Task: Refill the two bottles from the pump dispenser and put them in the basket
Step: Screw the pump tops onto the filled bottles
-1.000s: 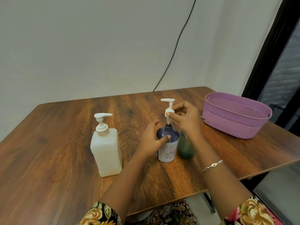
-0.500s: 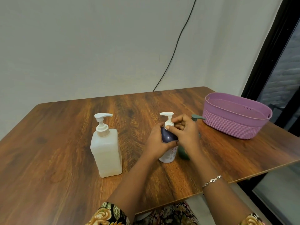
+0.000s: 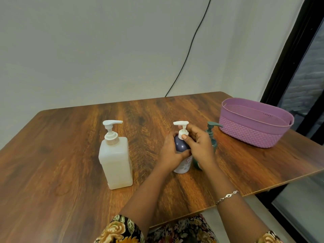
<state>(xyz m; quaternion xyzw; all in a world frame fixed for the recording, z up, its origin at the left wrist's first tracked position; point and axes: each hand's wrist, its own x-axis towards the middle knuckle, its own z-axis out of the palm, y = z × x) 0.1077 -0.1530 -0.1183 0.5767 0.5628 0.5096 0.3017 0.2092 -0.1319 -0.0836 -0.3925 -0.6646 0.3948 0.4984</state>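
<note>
A small blue-and-white bottle stands upright near the table's middle with a white pump top seated in its neck. My left hand grips the bottle's body from the left. My right hand pinches the pump's collar with thumb and fingers. A green bottle with a green pump stands just right of it, mostly hidden behind my right hand. The large translucent white pump dispenser stands to the left, apart from both hands. The purple basket sits at the right and holds nothing I can see.
The wooden table ends close to the basket on the right and near my body in front. A black cable hangs down the wall behind. A dark door frame rises at the far right.
The pump top, lifted above the blue bottle a second ago, has been lowered into its neck. My right hand now pinches its collar, and my left hand has wrapped further round the bottle.
</note>
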